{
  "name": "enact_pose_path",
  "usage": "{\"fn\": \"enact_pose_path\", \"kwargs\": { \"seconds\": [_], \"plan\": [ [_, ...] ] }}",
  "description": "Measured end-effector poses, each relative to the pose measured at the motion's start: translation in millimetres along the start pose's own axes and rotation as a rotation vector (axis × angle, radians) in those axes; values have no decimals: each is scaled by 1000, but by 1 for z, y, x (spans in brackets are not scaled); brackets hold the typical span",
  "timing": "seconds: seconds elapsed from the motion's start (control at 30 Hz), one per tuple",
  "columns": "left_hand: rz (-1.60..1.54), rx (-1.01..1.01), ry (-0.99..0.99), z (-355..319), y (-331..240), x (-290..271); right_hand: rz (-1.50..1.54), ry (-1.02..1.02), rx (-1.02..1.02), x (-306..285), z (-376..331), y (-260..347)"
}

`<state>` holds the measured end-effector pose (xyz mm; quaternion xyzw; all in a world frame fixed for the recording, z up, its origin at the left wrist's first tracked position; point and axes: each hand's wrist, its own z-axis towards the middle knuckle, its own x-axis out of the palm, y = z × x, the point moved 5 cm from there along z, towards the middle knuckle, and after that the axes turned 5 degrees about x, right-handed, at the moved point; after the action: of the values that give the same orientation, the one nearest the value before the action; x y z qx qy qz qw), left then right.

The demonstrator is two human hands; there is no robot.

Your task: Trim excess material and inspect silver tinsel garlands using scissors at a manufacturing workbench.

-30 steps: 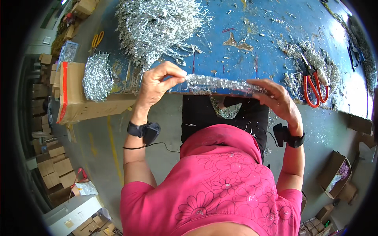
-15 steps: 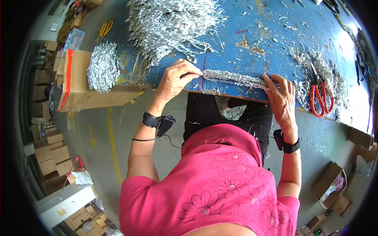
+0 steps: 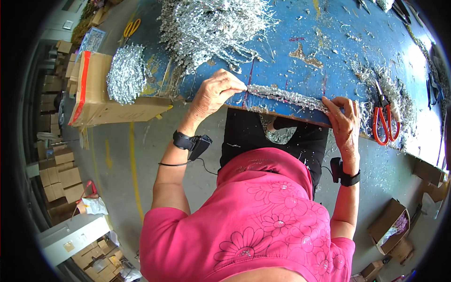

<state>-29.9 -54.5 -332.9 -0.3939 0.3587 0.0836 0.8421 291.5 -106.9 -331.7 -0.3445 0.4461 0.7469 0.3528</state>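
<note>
"How do the hands hold?"

"The left hand (image 3: 218, 90) pinches one end of the silver bundle (image 3: 286, 97) between thumb and fingertips. The right hand (image 3: 345, 121) has its fingers bent at the other end; whether they pinch or only press, one cannot tell."

"So the bundle lies between the two grips?"

"Yes, drawn out along the near edge of the blue table (image 3: 278, 65), slanting slightly toward the right hand."

"What sits near the right grip?"

"Red-handled scissors (image 3: 389, 123), just to its right, beside loose silver scraps (image 3: 405, 99)."

"And past the left one?"

"A large silver heap (image 3: 213, 33) lies beyond it. Off to its left, a smaller silver bunch (image 3: 126, 76) touches a cardboard box (image 3: 120, 113), with yellow-handled scissors (image 3: 132, 28) farther out."
</note>
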Motion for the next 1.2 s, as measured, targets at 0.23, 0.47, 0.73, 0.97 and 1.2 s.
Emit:
{"fn": "enact_pose_path", "kwargs": {
  "seconds": [0.23, 0.47, 0.73, 0.97, 1.2],
  "plan": [
    [-34, -6, -46, 0, 4, 0, -61, 9, 14, 4, 0, 0],
    [-6, -49, -41, -4, 5, -9, -18, 8, 10, 9, 5, 5],
    [-91, -34, -29, -1, 4, 3, -47, -1, -7, -2, -4, 3],
    [-53, 10, -44, -1, 4, -1, -69, 59, 13, 2, 0, -1],
    [-42, -32, -22, 2, 5, -4, 22, 70, 20, -12, 4, -6]
  ]
}}
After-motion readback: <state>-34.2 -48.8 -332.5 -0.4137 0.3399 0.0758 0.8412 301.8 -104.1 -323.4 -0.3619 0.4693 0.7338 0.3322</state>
